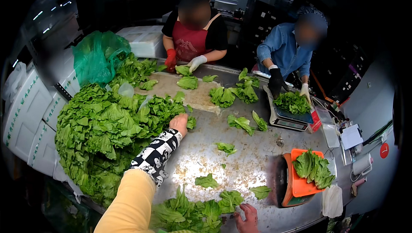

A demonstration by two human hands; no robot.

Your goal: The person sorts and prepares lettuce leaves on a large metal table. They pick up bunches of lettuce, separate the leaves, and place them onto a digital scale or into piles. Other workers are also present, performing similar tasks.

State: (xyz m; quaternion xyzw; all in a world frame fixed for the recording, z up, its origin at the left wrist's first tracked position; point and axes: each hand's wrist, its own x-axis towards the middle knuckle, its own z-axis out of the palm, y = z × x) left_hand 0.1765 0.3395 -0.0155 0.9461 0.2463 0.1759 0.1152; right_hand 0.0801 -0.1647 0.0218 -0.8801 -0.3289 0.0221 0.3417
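Note:
My left hand point(179, 124) reaches forward to the right edge of a big heap of green leafy lettuce point(96, 125). Its fingers are curled in against a lettuce leaf point(191, 122), and their tips are partly hidden. Low in the view, my right hand point(247, 219) is open, thumb and fingers apart. Beside it, on its left, lies a smaller pile of lettuce point(189, 211) on the metal table point(253, 168). Single leaves are scattered between the two hands, one of them a flat leaf point(207, 181).
At right, an orange tray point(300, 185) with lettuce rests on a scale point(283, 177). Across the table, one person point(193, 39) handles leaves; another point(283, 48) holds lettuce on a second scale point(283, 119). A green plastic bag point(96, 57) and white foam boxes point(28, 108) stand left.

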